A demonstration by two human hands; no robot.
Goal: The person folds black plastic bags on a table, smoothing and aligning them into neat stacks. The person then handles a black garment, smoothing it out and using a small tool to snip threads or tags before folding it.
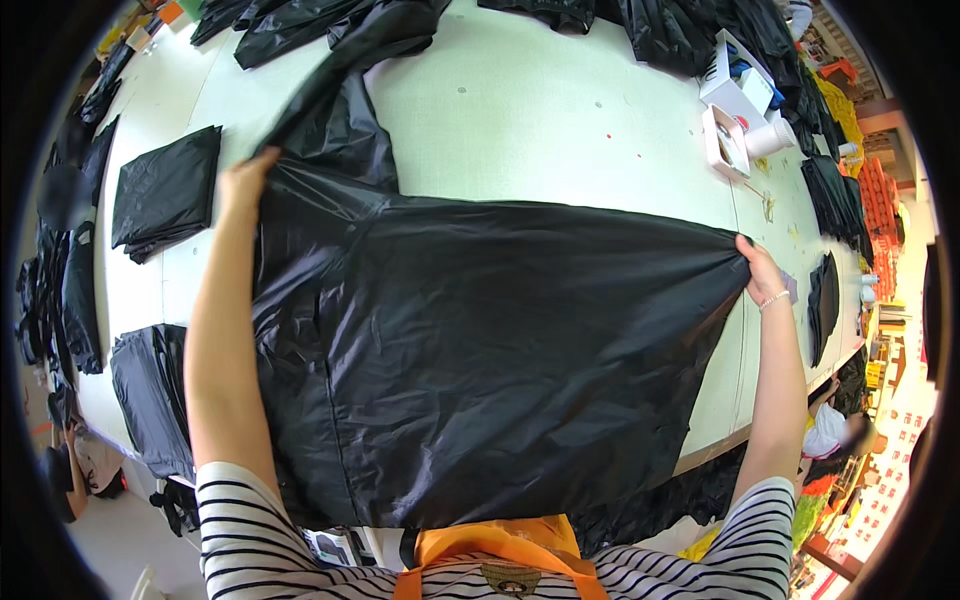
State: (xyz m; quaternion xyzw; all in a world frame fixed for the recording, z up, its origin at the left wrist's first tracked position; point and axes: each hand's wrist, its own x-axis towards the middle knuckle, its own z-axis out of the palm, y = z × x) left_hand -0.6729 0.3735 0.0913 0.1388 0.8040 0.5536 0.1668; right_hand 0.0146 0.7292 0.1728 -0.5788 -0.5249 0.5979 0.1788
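A shiny black garment (500, 330) is stretched out between my hands, its near part hanging toward my body over the table's front edge. At the upper left, my left hand (247, 182) is closed on its edge, slightly smeared by motion. My right hand (762, 268) pinches the far right corner between thumb and fingers, and creases fan out from that grip. A sleeve-like length (340, 120) of black cloth runs away from the left side toward the far edge. A long seam (335, 420) goes down the garment's left part.
Folded black pieces (168, 190) and another stack (152, 395) lie on the white table (500, 100) to the left. More black garments (665, 35) are heaped at the far side. A white box (735, 85), small tray (725, 143) and white spool (770, 138) stand far right.
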